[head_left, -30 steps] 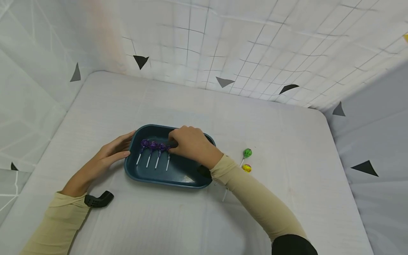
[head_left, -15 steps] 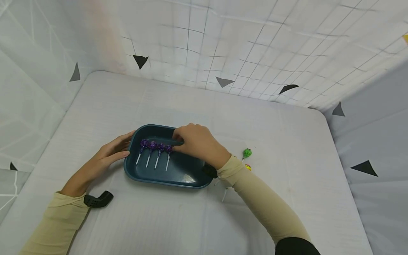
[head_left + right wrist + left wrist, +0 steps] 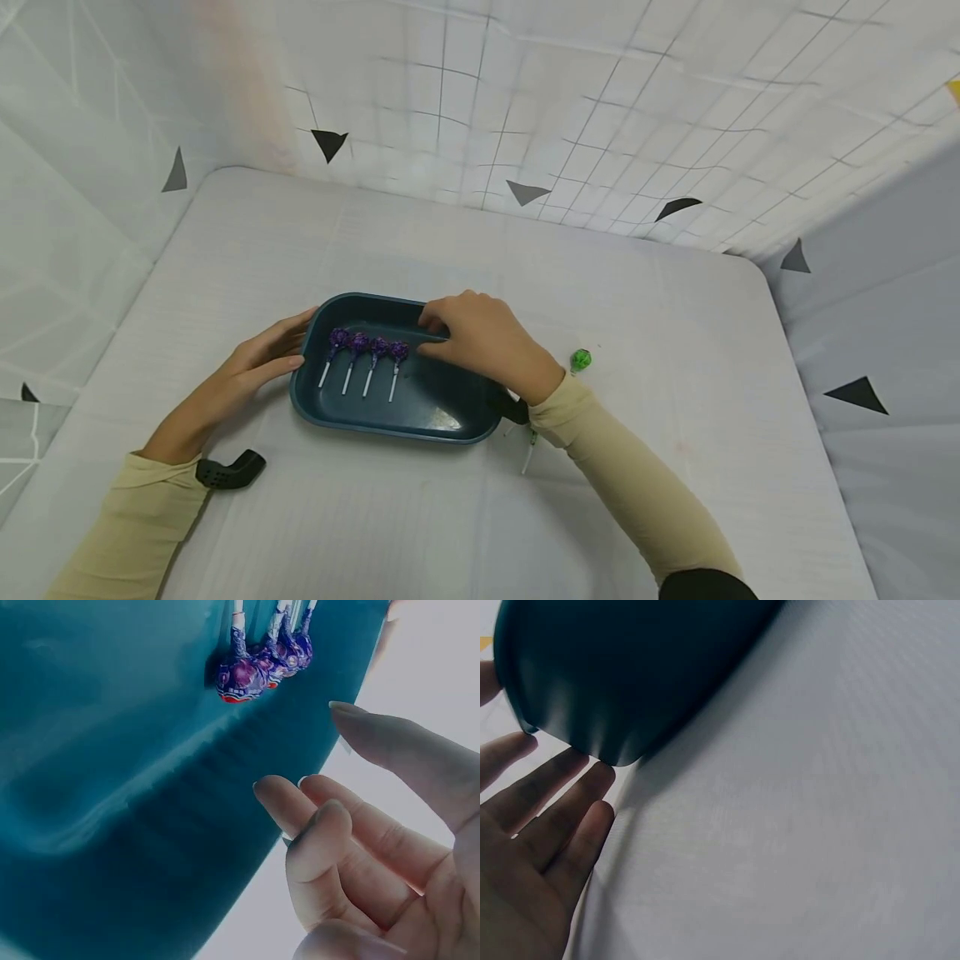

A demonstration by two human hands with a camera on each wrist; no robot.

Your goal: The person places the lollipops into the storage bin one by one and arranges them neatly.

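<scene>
A dark teal tray point(image 3: 450, 392) lies on the white table. Several purple-wrapped lollipops point(image 3: 379, 348) lie side by side in its left half, sticks towards the person; in the right wrist view their wrapped heads point(image 3: 244, 676) show up close. At the tray's left end is my left hand point(image 3: 258, 354), its fairly straight fingers point(image 3: 559, 817) touching the outer wall. Over the tray's right half hovers my right hand point(image 3: 487, 337), thumb and fingers apart and nothing between them. It stands a little right of the rightmost lollipop, not touching it.
A green lollipop point(image 3: 581, 360) lies on the table right of the tray, partly behind the right sleeve. Nearer the tray, a white stick point(image 3: 528, 457) pokes out from under that forearm. White sheeted walls point(image 3: 420, 100) stand behind the table and at both sides.
My right hand has let go of the rightmost purple lollipop and moved right, away from it. The forearm now covers the yellow lollipop. My left hand stays at the tray's end.
</scene>
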